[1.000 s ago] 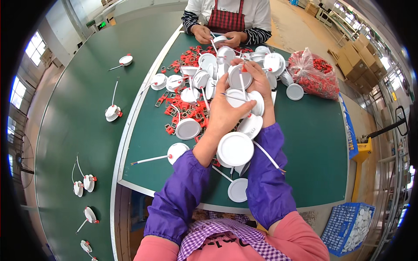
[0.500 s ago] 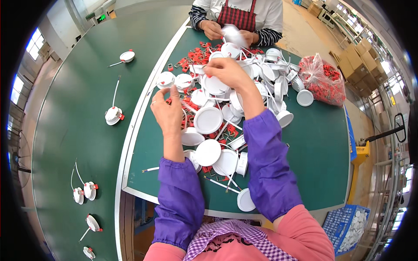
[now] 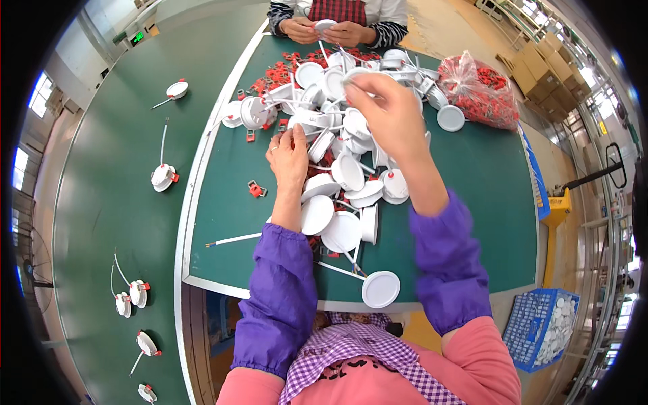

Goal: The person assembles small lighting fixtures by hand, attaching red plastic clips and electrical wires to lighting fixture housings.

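A heap of round white downlights (image 3: 347, 172) with pale cables lies in front of me, mixed with red-and-metal spring clips (image 3: 280, 77). At its left side, my left hand (image 3: 289, 158) has its fingers stretched out against the rim of a white downlight (image 3: 312, 120) and grips nothing visible. My right hand (image 3: 388, 111) is raised over the far middle of the heap, fingers pinched together. Whitish and red shapes show at its blurred fingertips; what it holds is unclear. Left of my left hand lie two downlights (image 3: 255, 113) and a loose red clip (image 3: 256, 189).
Across the table a co-worker's hands (image 3: 327, 30) hold a white downlight. A clear bag of red clips (image 3: 480, 91) stands at the far right. Several clipped downlights (image 3: 163, 177) rest on the long green surface at left. A blue crate (image 3: 540, 329) sits below right.
My right hand has moved right and up from the heap, away from my left hand. My left hand has shifted to the heap's left edge. The co-worker's downlight, blurred before, is now clearer.
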Tool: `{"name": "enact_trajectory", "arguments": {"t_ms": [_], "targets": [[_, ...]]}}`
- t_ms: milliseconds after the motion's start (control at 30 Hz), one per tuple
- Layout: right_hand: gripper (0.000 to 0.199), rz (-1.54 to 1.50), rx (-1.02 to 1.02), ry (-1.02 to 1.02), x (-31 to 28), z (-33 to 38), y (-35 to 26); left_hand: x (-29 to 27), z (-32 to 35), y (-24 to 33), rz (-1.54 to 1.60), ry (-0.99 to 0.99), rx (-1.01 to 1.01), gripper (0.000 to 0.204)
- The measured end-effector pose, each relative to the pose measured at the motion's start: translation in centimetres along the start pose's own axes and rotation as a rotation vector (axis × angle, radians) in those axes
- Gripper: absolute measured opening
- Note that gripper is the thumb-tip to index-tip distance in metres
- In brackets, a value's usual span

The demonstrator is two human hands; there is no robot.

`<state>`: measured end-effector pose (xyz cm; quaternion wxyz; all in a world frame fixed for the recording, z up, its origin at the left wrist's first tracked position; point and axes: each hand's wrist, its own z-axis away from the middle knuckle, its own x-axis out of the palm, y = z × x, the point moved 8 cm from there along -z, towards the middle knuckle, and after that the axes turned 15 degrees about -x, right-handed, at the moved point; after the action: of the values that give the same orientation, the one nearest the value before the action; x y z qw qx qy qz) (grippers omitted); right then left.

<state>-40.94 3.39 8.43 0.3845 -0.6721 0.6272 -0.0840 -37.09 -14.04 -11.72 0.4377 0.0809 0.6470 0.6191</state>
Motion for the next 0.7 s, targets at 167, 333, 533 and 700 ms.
{"name": "enact_trajectory", "arguments": {"t_ms": [167,333,533,700], "targets": [[0.014,0.418,-0.319,-0.102,-4.5,14.7,-11.9,1.8,2.5,2.0,0.079,0.201,-0.055,0.059],[0.016,0.549,-0.125,-0.258,-4.1,26.3,-13.4,3.3,3.3,3.2,0.171,0.267,-0.143,0.059],[0.013,0.550,-0.039,-0.154,-2.6,26.7,-9.5,1.0,4.9,4.6,0.217,0.272,-0.184,0.077],[0.012,0.515,-0.002,-0.082,-3.5,25.9,-7.9,-6.5,9.7,10.9,0.242,-0.129,0.333,0.083]]}}
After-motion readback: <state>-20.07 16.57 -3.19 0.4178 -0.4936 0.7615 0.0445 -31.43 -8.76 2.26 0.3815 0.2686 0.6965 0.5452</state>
